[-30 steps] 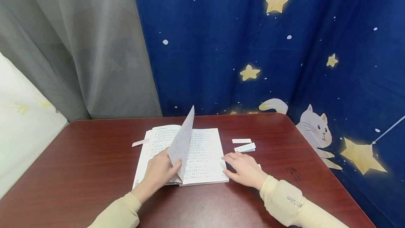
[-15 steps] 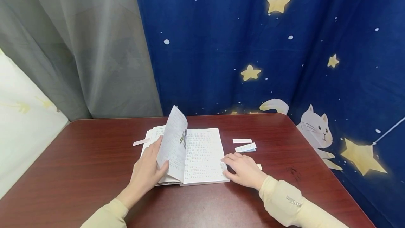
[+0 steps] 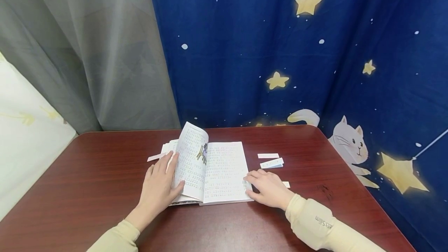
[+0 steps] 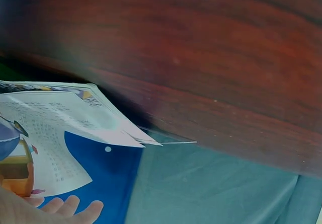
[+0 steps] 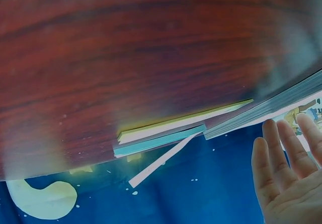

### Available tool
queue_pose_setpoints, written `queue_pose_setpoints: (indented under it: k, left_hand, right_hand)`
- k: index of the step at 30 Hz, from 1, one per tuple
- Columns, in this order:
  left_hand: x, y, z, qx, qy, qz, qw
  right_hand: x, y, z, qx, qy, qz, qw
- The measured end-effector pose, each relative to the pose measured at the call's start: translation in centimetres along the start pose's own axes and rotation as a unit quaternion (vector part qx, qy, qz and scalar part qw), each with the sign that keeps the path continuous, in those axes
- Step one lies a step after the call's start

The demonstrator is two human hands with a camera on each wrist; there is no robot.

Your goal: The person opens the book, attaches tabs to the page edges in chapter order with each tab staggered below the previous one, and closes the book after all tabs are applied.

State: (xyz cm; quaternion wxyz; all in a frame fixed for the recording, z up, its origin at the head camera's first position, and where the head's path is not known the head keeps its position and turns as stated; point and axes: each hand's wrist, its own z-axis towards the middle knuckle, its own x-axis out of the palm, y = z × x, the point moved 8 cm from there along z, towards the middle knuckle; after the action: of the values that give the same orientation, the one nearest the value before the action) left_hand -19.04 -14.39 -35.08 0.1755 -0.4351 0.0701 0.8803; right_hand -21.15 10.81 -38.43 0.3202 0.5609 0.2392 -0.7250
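Observation:
An open book (image 3: 225, 178) with printed text lies on the table. One of its leaves (image 3: 190, 166), with a small coloured picture by the spine, leans up over the left side. My left hand (image 3: 155, 188) is at that leaf's outer edge, fingers extended and thumb along the front of the page. In the left wrist view, the fingertips (image 4: 90, 211) show beside the curved page. At the book's right edge rests my right hand (image 3: 269, 189), its fingertips on the margin. The right wrist view shows its fingers (image 5: 274, 143) relaxed next to the page block.
A pale pink paper strip (image 3: 155, 157) sticks out of the book's left side. To the right lie a pink strip (image 3: 268, 156), a white-and-blue strip (image 3: 272, 163) and a cream one (image 3: 286, 184) partly behind my right hand. Curtains (image 3: 227, 69) hang behind the table (image 3: 105, 174).
The lifted leaf has swung from near upright over to the left, showing its picture. My left hand has moved left with it. My right hand has stayed at the book's right edge.

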Motion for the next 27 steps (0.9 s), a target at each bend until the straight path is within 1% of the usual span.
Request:
queue_pose_setpoints:
  k: [4, 7, 11, 19, 22, 27]
  left_hand:
    - [0.2, 0.5, -0.1, -0.013, 0.011, 0.006, 0.9998]
    - [0.2, 0.7, -0.2, -0.018, 0.013, 0.008, 0.9997]
    - [0.3, 0.8, -0.4, -0.021, 0.019, 0.013, 0.9995]
    - [0.8, 0.8, -0.7, -0.029, 0.045, 0.023, 0.9983]
    - [1.0, 0.9, -0.9, -0.029, 0.06, 0.035, 0.9971]
    - [1.7, 0.8, -1.4, -0.028, 0.102, 0.056, 0.9928]
  right_hand:
    - [0.0, 0.0, 0.0, 0.0, 0.0, 0.001, 1.0]
    - [0.1, 0.0, 0.0, -0.001, -0.001, 0.0, 1.0]
    - [0.2, -0.1, 0.0, 0.0, 0.001, -0.001, 1.0]
    - [0.3, -0.1, -0.1, 0.004, 0.008, -0.001, 1.0]
    - [0.4, -0.1, -0.1, 0.005, 0.009, -0.001, 1.0]
    - [0.5, -0.2, -0.1, 0.004, 0.008, -0.002, 1.0]
